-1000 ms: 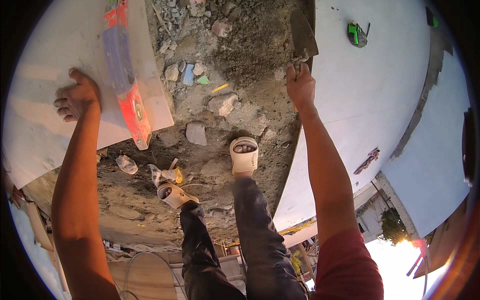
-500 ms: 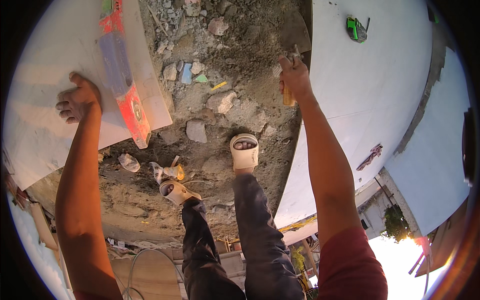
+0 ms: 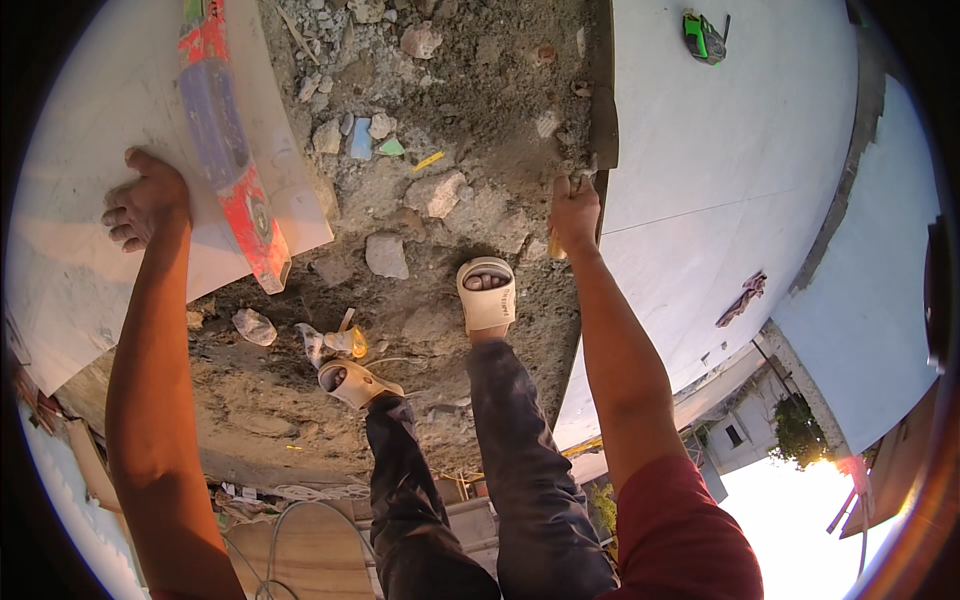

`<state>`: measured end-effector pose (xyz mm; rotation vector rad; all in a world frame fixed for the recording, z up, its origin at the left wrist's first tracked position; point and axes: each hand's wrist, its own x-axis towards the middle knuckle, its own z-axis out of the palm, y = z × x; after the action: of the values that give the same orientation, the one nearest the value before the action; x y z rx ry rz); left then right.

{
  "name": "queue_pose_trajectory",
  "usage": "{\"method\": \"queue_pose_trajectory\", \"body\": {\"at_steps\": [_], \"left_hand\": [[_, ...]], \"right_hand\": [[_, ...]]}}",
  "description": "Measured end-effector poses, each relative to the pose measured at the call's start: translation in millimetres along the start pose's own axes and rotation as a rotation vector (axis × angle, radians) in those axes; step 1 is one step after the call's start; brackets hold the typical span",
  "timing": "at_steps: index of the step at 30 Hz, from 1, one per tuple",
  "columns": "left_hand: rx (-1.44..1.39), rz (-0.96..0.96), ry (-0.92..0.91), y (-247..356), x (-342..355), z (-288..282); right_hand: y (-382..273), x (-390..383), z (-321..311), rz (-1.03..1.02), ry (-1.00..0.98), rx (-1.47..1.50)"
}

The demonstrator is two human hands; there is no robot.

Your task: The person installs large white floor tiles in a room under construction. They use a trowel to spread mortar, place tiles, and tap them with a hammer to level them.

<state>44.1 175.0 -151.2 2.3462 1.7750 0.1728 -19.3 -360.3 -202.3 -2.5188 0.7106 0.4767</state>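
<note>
My left hand (image 3: 145, 200) rests on a white tile (image 3: 100, 280) with its fingers apart, left of a red and blue spirit level (image 3: 235, 190) lying on that tile. In my right hand (image 3: 575, 210) is a trowel with a wooden handle (image 3: 557, 245), held beside the edge of the large white panel (image 3: 720, 160); its blade is hard to make out against the dark gap. Between the two slabs lies rough grey mortar bed (image 3: 480, 130) with rubble, a stone (image 3: 435, 193), a blue fragment (image 3: 360, 138) and a yellow strip (image 3: 428, 160).
A green tape measure (image 3: 703, 38) and a crumpled rag (image 3: 742, 298) lie on the right panel. My sandalled feet (image 3: 487, 310) are on the rubble, near plastic scraps (image 3: 343, 342). Cables (image 3: 290, 510) and boards lie at the lower edge.
My right hand has moved down along the panel edge with the trowel, whose blade earlier showed plainly at the top. My left hand stays on the tile.
</note>
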Motion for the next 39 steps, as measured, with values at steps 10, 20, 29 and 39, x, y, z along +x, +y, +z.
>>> {"method": "queue_pose_trajectory", "body": {"at_steps": [10,20,29,39], "left_hand": [[-0.014,0.014,0.012,-8.2,0.0,-5.6],[0.006,0.009,0.05,-21.0,14.4,4.2],[-0.014,0.006,0.015,-3.9,1.7,-0.1],[-0.031,-0.01,0.011,-4.8,2.5,1.1]], "right_hand": [[8.3,-34.4,-44.0,-0.101,-0.049,-0.391],[16.0,-112.7,5.4,0.003,-0.137,-0.04],[-52.1,-40.6,11.6,0.535,-0.213,0.573],[10.5,-48.2,8.6,0.1,0.029,0.052]]}}
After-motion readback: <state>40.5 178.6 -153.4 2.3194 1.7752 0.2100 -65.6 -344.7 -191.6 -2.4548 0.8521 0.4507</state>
